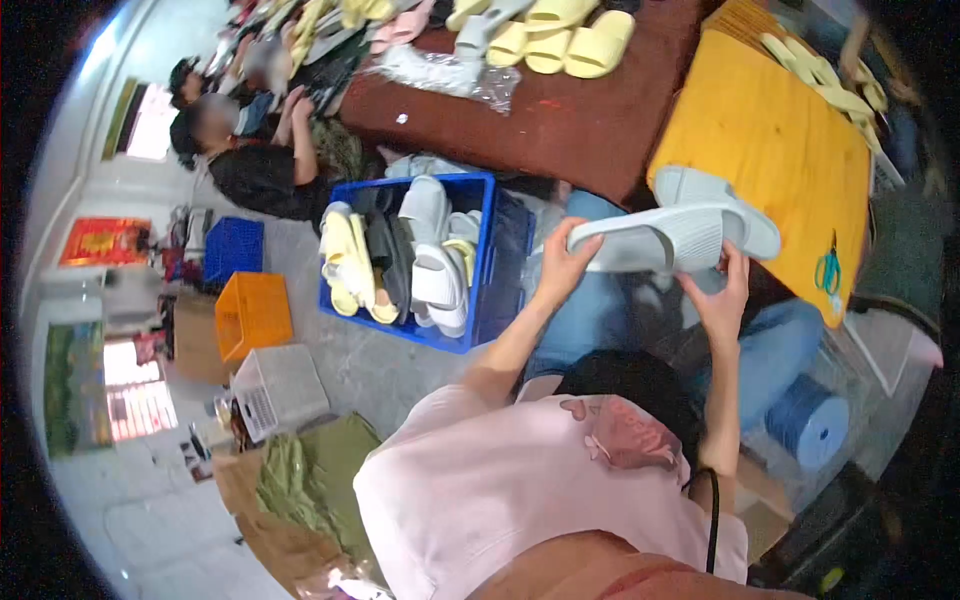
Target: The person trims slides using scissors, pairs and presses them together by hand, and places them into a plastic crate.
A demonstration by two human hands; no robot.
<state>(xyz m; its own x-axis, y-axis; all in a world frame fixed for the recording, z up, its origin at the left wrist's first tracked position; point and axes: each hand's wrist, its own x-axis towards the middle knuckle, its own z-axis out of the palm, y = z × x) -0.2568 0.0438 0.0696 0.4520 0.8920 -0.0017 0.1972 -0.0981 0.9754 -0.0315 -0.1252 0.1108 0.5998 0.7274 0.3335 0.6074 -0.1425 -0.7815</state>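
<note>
While left hand (568, 262), right hand (724, 296) clamp grey slipper (635, 242), edge of yellow tabletop (770, 140) near.

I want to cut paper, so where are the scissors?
In the head view, the teal-handled scissors lie on the right, on the yellow wooden tabletop near its lower corner, with the right hand to their left.

Bare brown bench (590, 135) opens a broad lane ahead, closed at the far side by clear plastic bags (440, 75) and yellow slippers (597, 45); at right, the yellow wooden bench (765, 120) leaves its middle passable, scissors (828, 268) standing in the way nearer; grey slippers (695, 237) fill the gap between left hand (566, 262) and right hand (718, 288); a loaded blue crate (500, 262) obstructs the left.
</note>
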